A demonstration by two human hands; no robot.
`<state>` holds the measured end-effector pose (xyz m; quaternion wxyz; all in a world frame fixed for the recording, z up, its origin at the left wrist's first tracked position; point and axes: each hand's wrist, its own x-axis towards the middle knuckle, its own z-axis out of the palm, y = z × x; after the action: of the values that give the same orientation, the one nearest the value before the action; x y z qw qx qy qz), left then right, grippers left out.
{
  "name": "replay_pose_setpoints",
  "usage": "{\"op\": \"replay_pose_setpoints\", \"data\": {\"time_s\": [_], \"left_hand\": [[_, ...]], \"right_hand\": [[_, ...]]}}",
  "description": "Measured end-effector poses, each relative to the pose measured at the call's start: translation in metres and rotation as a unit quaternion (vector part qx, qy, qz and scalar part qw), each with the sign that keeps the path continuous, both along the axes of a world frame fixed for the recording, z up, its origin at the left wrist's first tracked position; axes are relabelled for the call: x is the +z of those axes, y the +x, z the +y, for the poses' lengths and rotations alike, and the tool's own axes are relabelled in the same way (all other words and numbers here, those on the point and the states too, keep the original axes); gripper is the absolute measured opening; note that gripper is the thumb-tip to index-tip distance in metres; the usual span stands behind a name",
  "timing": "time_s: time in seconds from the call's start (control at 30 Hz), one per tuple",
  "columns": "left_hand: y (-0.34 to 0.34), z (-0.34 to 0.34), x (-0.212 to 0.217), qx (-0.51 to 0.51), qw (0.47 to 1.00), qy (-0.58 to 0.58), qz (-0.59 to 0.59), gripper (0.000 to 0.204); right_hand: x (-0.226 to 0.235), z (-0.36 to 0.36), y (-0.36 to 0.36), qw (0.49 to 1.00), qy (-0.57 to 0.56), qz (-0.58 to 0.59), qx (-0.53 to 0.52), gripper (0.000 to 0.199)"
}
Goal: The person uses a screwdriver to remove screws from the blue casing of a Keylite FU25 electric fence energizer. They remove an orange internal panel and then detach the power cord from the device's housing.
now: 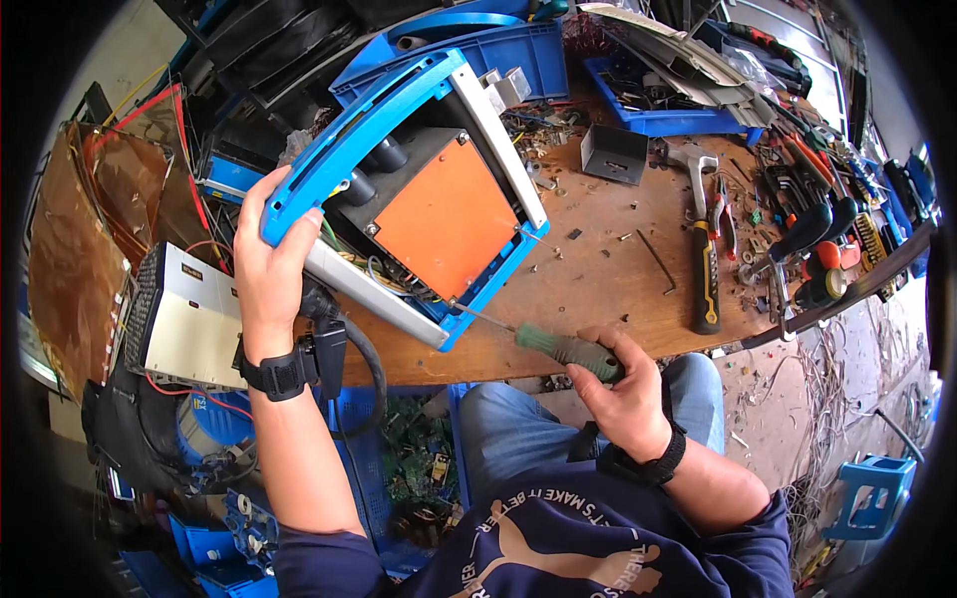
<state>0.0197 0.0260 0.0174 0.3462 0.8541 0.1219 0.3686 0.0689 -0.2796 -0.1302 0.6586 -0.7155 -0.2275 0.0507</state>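
Blue-framed unit [444,219], prob. heavy & stiff, best held by rim [500,149], is gripped far-L by L hand [271,264]; screwdriver [563,348] grasped by R hand [630,396].

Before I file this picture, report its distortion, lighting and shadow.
Head view: black corners, and the front edge of the wooden workbench bends upward at right; head view: the orange panel is evenly lit, without strong glare; head view: the floor at right is bright, while green circuit boards below sit in shadow.
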Motion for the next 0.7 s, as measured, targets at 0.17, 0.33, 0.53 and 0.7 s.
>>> {"op": "replay_pose_setpoints", "data": {"time_s": [0.17, 0.33, 0.53, 0.7], "left_hand": [[0.0013, -0.0051, -0.0022, -0.006, 0.999, 0.036, -0.022, 0.046], [0.0015, -0.0026, -0.0044, -0.005, 0.998, 0.054, -0.028, 0.046], [0.0003, -0.0055, -0.0027, -0.002, 0.998, 0.050, -0.029, 0.045], [0.0011, -0.0048, -0.0032, -0.001, 0.998, 0.063, -0.026, 0.045]], "right_hand": [[0.0016, 0.0027, -0.0010, 1.000, -0.007, -0.012, -0.012, 0.031], [-0.0016, 0.0006, -0.0018, 1.000, -0.012, -0.023, -0.013, 0.031], [0.0015, 0.0002, -0.0024, 1.000, -0.011, -0.004, -0.005, 0.031], [-0.0003, -0.0003, -0.0028, 1.000, -0.018, -0.020, -0.014, 0.032]]}}
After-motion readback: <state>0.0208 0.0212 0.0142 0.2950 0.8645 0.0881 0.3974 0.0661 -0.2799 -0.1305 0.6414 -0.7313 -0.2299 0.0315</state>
